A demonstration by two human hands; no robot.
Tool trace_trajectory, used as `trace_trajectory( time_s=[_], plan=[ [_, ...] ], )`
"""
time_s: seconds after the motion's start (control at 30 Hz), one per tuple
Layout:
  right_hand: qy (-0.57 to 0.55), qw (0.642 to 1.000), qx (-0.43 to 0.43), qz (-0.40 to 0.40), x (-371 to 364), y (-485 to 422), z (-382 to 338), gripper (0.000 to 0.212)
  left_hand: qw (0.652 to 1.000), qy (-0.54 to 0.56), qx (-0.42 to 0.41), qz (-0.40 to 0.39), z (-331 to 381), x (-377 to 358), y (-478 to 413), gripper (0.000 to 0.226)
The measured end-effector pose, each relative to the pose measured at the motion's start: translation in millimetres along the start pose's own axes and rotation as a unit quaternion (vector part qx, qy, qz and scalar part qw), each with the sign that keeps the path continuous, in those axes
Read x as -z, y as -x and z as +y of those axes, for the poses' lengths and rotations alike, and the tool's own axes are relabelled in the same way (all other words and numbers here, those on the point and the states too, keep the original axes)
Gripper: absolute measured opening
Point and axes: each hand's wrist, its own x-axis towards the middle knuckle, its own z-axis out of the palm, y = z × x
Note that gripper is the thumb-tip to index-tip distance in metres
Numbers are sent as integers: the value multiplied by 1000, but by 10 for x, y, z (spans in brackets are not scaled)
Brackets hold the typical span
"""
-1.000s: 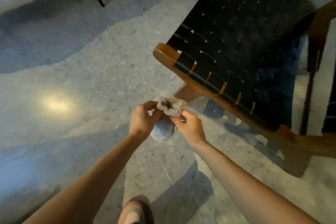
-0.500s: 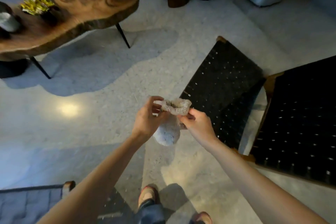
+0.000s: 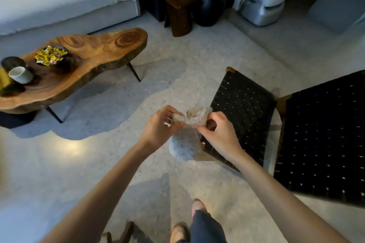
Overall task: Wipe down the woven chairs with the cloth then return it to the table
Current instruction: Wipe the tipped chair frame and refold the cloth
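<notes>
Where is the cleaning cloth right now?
In the head view the cloth hangs mid-frame, pinched between the left hand and right hand, just left of a woven chair, well away from the wooden table.

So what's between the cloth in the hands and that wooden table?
Head view: only bare speckled floor, partly shadowed, separates the cloth from the wooden table.

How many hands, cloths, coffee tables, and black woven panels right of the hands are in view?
hands: 2, left hand and right hand
cloth: 1
coffee table: 1
black woven panels: 2, left panel and right panel
total: 6
</notes>
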Motion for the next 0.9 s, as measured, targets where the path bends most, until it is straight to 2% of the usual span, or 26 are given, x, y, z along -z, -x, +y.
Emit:
trace_trajectory(
  time_s=[0.27, 0.37, 0.47, 0.6, 0.7, 0.8, 0.9],
  plan=[
    [141, 986, 91, 20, 16, -869, 90, 30, 996, -58, -16, -65, -112, 201, -997, 23],
    [125, 990, 67, 10, 82, -1305, 17, 38, 990, -80, -39, -110, -87, 268, -1517, 21],
    [144, 988, 37, 30, 164, -1694, -36, 36, 983, -133, -41, -124, 15, 319, -2026, 21],
    [111, 990, -8, 81, 340, -1989, -67, 41, 967, -164, -130, -146, 187, 284, -2566, 20],
    [72, 990, -45, 116, 446, -2036, -94, 42, 951, -189, -185, -163, 254, 219, -2814, 22],
    [47, 981, -104, 155, 525, -1974, -88, 39, 922, -195, -230, -242, 349, 67, -3102, 17],
    [7, 955, -184, 232, 493, -1669, -107, 33, 859, -220, -263, -379, 489, -161, -3277, 16]
  ],
)
